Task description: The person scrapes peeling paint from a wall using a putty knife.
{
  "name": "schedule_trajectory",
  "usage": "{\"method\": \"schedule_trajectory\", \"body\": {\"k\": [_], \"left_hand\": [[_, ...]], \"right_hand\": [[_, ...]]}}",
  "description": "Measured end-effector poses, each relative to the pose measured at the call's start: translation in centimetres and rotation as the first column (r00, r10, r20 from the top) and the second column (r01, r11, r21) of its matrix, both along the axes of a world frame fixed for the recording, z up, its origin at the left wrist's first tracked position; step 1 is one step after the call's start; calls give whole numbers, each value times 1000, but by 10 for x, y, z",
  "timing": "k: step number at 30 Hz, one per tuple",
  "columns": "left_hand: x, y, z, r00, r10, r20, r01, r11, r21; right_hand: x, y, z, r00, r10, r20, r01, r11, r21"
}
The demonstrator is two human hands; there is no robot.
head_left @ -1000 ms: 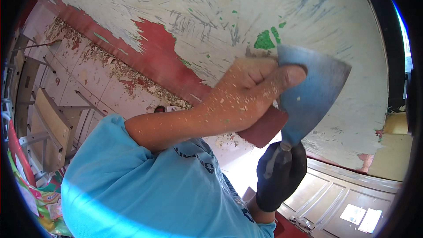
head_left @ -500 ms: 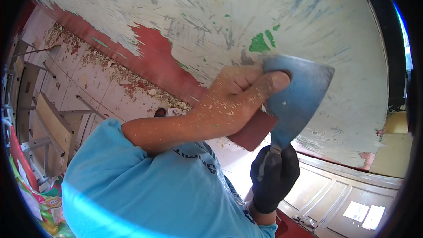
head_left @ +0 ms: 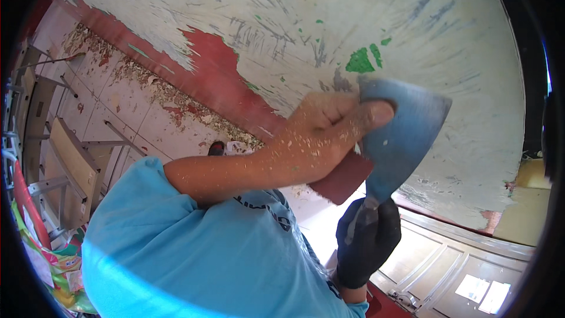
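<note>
My bare left hand (head_left: 326,138), sprinkled with pale flakes, is closed on a piece of reddish-brown sandpaper (head_left: 343,178) that sticks out below the palm. Its thumb lies on the broad metal blade of a putty knife (head_left: 406,132); the fingers behind the blade are partly hidden. In a black glove, my right hand (head_left: 369,238) wraps round the putty knife's translucent handle, blade upward. Behind both hands is a wall (head_left: 282,0) with scraped whitish paint, red patches and small green spots.
Paint chips (head_left: 162,91) lie along the foot of the wall on the pale tiled floor (head_left: 126,106). Folding chairs (head_left: 73,165) stand at the left, above a colourful bag (head_left: 62,271). At lower right is a cream panelled door (head_left: 438,253).
The view has shifted slightly, so the wall appears a little farther right and lower. Both hands keep their grips, with the left hand and blade slightly farther right in the picture.
</note>
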State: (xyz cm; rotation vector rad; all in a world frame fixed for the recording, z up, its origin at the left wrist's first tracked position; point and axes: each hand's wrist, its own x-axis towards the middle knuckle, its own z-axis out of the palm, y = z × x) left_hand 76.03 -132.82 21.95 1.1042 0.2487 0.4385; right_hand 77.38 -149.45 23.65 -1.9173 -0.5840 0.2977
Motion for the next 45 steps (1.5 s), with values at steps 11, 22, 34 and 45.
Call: {"method": "schedule_trajectory", "body": {"k": [11,22,34,45], "left_hand": [[-1,1,4,990,123,64,-113,983,-145],[-1,-4,-8,998,60,0,-60,998,3],[-2,0,-9,993,106,-58,-106,994,-2],[-2,-1,-17,988,148,-31,-147,988,41]], "right_hand": [[0,17,-1,996,-35,-86,42,996,82],[-13,11,2,989,-44,141,55,996,-77],[1,9,-13,993,-33,-115,39,998,51],[-6,2,-13,984,44,-173,-41,999,20]]}}
